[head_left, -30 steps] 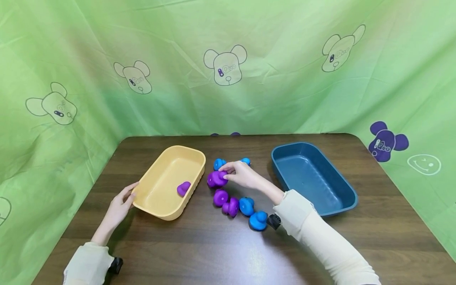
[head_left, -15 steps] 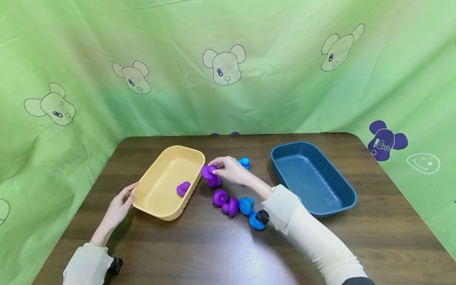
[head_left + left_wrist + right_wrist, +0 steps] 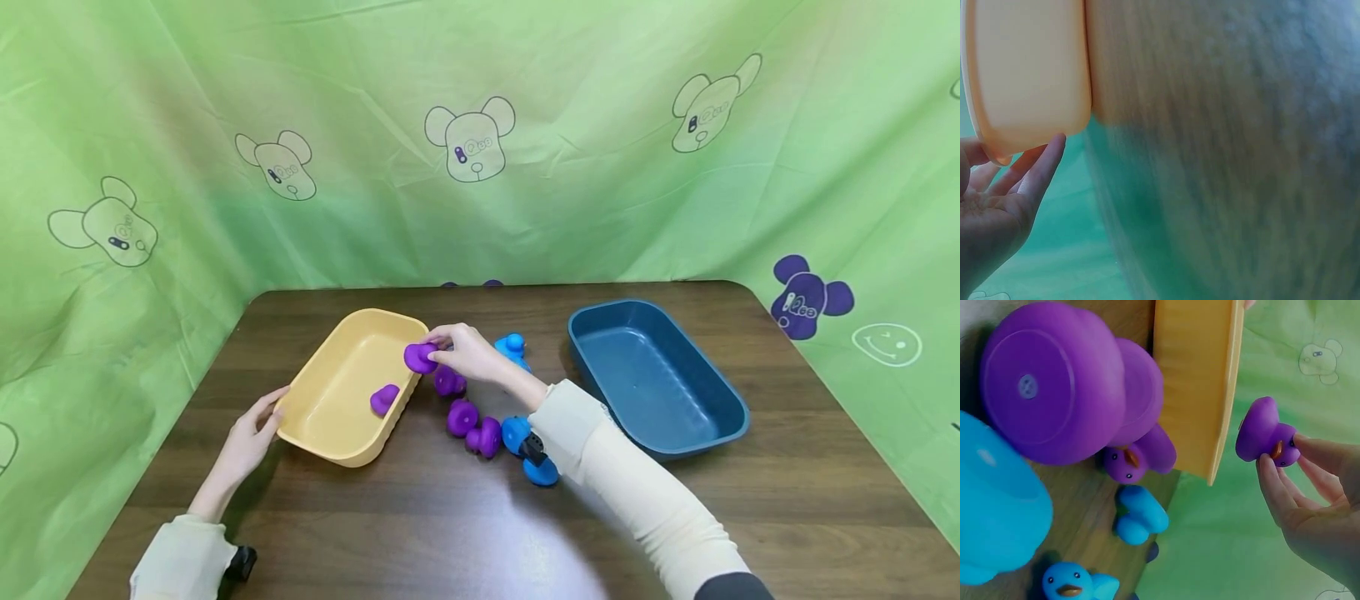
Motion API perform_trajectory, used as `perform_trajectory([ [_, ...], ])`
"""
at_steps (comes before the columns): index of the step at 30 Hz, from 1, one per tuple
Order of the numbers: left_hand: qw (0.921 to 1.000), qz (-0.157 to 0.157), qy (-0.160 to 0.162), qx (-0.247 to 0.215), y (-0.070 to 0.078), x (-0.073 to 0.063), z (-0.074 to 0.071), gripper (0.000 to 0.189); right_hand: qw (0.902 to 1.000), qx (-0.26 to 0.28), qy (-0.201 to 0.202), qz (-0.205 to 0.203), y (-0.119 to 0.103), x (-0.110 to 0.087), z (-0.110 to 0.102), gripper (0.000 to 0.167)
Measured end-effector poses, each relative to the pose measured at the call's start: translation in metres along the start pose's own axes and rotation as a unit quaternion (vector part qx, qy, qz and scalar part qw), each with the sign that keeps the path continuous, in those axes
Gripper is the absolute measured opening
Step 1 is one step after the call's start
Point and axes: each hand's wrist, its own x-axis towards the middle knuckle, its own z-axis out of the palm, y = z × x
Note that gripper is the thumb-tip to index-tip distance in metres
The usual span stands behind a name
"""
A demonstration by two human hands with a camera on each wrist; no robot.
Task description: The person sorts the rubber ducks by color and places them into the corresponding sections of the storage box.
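Note:
My right hand (image 3: 472,352) pinches a purple rubber duck (image 3: 420,358) between thumb and fingertips, above the right edge of the yellow plastic bin (image 3: 335,387). In the right wrist view, that duck (image 3: 1259,431) has its orange beak turned toward the fingers. Another purple duck (image 3: 384,400) lies inside the bin. My left hand (image 3: 246,442) grips the bin's near-left corner. The left wrist view has the thumb at the rim and the fingers of the left hand (image 3: 1007,206) below it against the outer wall.
Between the bins lie several purple ducks (image 3: 462,417) and several blue ducks (image 3: 542,472), some partly hidden by the right arm. A dark blue bin (image 3: 660,375) with nothing in it stands to the right. A green printed cloth (image 3: 375,225) hangs behind the wooden table (image 3: 360,533).
My right hand has lifted the purple duck from the group and carried it left to the yellow bin's edge. The left hand keeps its place on the bin.

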Motion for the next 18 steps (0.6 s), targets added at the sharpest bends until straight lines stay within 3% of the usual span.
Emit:
perform_trajectory([
  [9,1.0000,-0.005,0.001,0.002,0.002,0.000,0.001,0.035,1.0000,-0.001,-0.002,-0.010,-0.008,0.006,0.006,0.025],
  [18,0.9993,0.000,0.017,0.032,0.000,0.001,0.002,0.033,0.9999,0.003,-0.002,-0.011,-0.008,0.016,0.014,0.025],
])
